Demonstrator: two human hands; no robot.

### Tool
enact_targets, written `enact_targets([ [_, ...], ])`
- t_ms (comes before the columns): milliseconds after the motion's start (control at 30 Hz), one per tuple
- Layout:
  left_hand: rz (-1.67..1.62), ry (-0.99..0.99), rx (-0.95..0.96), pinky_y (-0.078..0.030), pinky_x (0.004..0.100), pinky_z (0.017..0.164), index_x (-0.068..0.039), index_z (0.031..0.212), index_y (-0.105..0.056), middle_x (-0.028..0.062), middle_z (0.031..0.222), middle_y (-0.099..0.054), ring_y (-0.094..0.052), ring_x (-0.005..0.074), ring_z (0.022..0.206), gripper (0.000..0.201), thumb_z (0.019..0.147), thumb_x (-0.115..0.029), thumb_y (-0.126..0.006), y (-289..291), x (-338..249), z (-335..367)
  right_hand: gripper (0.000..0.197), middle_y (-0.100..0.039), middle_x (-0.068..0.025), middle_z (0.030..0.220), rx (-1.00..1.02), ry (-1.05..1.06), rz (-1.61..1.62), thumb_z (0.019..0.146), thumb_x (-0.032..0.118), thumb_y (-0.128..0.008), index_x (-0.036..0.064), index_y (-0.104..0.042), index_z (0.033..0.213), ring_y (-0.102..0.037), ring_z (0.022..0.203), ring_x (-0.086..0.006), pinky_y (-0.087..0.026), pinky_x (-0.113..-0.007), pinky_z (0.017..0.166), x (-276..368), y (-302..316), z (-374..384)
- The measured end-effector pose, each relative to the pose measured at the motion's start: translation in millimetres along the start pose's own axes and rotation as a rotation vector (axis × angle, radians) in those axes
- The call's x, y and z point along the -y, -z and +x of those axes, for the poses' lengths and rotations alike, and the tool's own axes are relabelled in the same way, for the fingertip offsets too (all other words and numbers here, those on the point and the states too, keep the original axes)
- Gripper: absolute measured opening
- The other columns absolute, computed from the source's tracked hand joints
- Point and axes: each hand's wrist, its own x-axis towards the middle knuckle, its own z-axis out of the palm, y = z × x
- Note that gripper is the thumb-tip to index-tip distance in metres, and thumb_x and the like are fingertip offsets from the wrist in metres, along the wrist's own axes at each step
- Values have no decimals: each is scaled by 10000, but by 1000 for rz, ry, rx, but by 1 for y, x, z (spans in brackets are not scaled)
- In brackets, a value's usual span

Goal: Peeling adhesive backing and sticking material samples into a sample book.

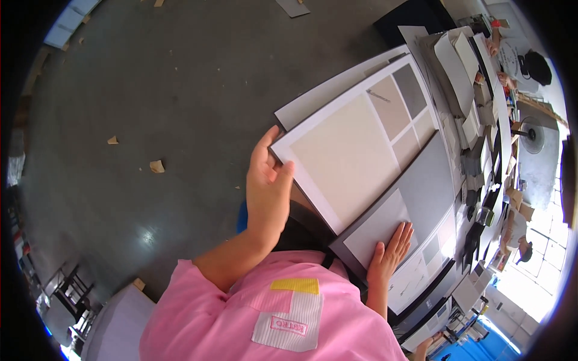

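Observation:
My left hand (268, 186) grips the near corner of a large white board (355, 144) that carries beige and grey sample panels; the board is lifted and tilted. My right hand (391, 249) lies flat, fingers spread, on a grey board (421, 192) underneath, which has a pale rectangle and small swatches on it. Both boards rest over a worktable. I wear a pink top with a striped patch.
A grey concrete floor (168, 90) with paper scraps fills the left. Stacks of cards and boxes (463, 72) line the table's far side. A standing fan (533, 135) and other people (536, 66) are at the right. Another person's hand (427, 346) shows at the bottom.

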Motion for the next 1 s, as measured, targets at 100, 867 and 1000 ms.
enact_targets([
  [100,-73,-101,98,-316,328,1153,34,1541,-189,192,1559,-313,-414,241,1396,669,933,125,-454,-6,-12,-17,832,-162,-160,1656,-14,-7,21,1001,635,-257,37,-207,1578,-94,1541,-338,-58,-509,1222,2,-2,0],
  [867,663,-385,59,-272,405,1179,7,1393,-489,121,1440,-527,-414,255,1409,441,954,39,-508,17,-15,10,428,-536,-175,1325,-346,17,62,910,189,-627,37,-567,1306,-485,1231,-385,-345,-487,1091,-71,47,110],
  [1000,755,-332,78,-297,415,1171,-49,1362,-533,80,1452,-502,-447,223,1377,412,958,27,-512,7,-15,16,523,-518,-163,1372,-684,64,-42,847,122,-687,41,-531,1340,-453,1290,-382,-359,-480,1089,-171,67,234],
])
